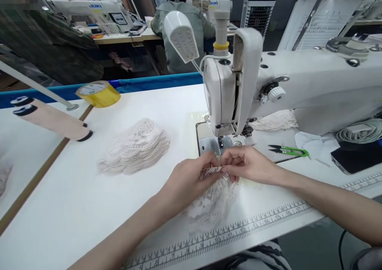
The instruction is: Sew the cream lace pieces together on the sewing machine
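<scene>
A white lace piece hangs from both hands over the front of the table, just before the needle area of a white sewing machine. My left hand pinches its upper edge between thumb and fingers. From the other side my right hand grips the same edge, its fingertips close to the left ones. The metal needle plate lies just beyond the fingers. To the left rests a stack of lace pieces. More lace lies under the machine arm.
Green thread snips, a white cloth scrap and a dark phone lie at right. Yellow tape and a pink thread cone are at left. A printed ruler runs along the front edge. A co-worker sits beyond.
</scene>
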`<state>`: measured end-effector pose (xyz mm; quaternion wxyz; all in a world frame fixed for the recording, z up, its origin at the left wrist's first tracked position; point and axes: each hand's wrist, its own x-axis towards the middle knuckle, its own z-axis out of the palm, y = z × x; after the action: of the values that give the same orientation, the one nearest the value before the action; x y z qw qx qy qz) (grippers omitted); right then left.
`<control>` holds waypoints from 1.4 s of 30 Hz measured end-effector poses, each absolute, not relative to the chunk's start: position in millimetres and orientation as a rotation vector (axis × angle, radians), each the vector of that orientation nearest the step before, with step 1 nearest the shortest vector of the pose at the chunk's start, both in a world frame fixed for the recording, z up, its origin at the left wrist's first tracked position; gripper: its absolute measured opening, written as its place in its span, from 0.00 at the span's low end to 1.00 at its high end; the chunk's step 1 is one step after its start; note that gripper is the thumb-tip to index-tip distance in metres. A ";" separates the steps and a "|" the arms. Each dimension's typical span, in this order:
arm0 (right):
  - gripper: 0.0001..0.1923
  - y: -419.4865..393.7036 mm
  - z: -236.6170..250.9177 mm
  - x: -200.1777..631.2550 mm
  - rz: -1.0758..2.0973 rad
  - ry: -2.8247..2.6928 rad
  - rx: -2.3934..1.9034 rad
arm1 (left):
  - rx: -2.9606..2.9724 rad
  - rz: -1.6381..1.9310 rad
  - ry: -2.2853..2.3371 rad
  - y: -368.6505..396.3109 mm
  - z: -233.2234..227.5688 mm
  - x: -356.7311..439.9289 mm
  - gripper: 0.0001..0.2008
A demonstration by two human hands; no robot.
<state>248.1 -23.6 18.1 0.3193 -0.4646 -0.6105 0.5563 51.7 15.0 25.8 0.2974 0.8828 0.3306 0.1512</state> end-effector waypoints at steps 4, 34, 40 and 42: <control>0.03 -32.6 11.5 250.4 0.941 -1.848 -1.196 | 2.633 0.699 0.910 7.0 6.7 49.7 0.08; 0.12 -38.5 2.5 256.8 0.040 -2.224 -0.875 | 2.877 1.110 0.490 1.8 0.5 45.3 0.03; 0.11 -42.6 19.6 261.3 -0.519 -2.382 -0.585 | 2.702 1.004 0.640 -5.5 0.0 48.6 0.10; 0.10 -43.5 25.7 261.6 -0.691 -2.448 -0.493 | 2.711 0.978 0.606 -6.5 0.1 49.4 0.13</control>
<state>261.6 -43.5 25.7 0.2717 -0.1833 -0.9093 -0.2565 49.4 -6.5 0.1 0.0983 0.9160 0.2048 0.3307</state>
